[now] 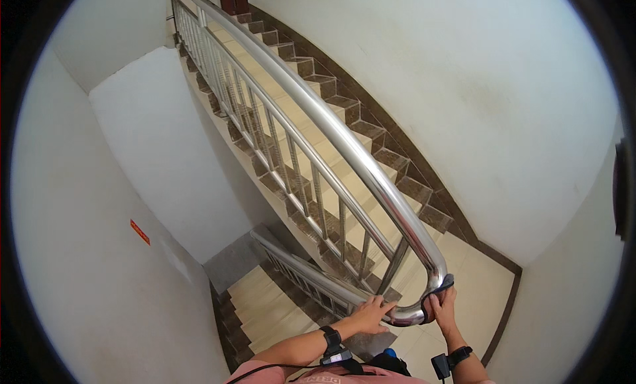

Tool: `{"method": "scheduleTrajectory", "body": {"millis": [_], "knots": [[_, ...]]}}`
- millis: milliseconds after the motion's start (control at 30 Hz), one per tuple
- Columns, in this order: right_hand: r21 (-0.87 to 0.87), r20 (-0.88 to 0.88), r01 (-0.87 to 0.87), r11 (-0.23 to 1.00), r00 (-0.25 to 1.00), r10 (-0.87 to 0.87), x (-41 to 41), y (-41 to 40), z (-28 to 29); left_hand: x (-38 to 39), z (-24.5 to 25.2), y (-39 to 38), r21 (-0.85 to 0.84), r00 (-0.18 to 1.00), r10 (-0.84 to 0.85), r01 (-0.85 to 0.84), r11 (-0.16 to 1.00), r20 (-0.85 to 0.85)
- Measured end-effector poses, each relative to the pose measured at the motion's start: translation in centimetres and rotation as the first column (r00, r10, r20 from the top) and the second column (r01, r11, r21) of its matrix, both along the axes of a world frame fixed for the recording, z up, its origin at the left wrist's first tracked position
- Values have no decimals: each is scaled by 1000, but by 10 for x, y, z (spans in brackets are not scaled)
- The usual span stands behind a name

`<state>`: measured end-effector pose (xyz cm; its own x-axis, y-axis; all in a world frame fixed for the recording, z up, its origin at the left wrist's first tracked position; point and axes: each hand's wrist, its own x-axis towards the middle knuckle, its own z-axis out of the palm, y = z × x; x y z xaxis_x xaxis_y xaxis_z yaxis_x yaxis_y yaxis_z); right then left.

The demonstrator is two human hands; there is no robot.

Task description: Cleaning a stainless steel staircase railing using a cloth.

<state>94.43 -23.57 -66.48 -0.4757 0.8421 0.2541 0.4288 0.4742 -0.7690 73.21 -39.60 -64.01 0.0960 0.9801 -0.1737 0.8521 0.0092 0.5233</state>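
Observation:
A polished stainless-steel handrail (pixel 343 128) runs down the stairs and bends around in a U at its lower end, just before me. My left hand (pixel 368 316) lies at the left side of this bend, fingers spread and touching the metal. At the right side of the bend, my right hand (pixel 443 304) presses a dark-edged cloth (pixel 428 308) against the tube. Part of the cloth shows above the fingers, and the rest is hidden by the hand and the rail. Both wrists carry black straps with small devices.
Steel balusters (pixel 318 200) stand under the rail beside the tiled upward stairs (pixel 328 160). A lower flight (pixel 268 309) with its own railing (pixel 308 272) descends at left. White walls (pixel 447 86) enclose the stairwell. A red sticker (pixel 140 232) marks the left wall. Pale tiles cover the landing (pixel 484 279).

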Motion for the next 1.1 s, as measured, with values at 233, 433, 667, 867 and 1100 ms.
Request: {"method": "scheduleTrajectory", "body": {"millis": [233, 433, 667, 867, 1100], "knots": [[-125, 38, 39, 991, 999, -34, 1, 4, 3, 13, 7, 16, -62, 996, 17, -23, 998, -84], [-33, 114, 12, 999, 993, -8, -16, 33, 26, 19, -3, 26, -11, 995, 41, -42, 999, -90], [-4, 219, -144, 990, 965, 142, -38, 75, 55, 21, 12, 34, -136, 993, 41, -56, 989, -110], [-211, -89, -538, 816, 842, 532, -45, 115, 51, 22, -14, 28, -110, 991, 96, -106, 988, -96], [-609, -573, -720, 334, 690, 443, -54, 135, 38, 15, -11, 28, -98, 991, 136, -134, 986, 9]]}}
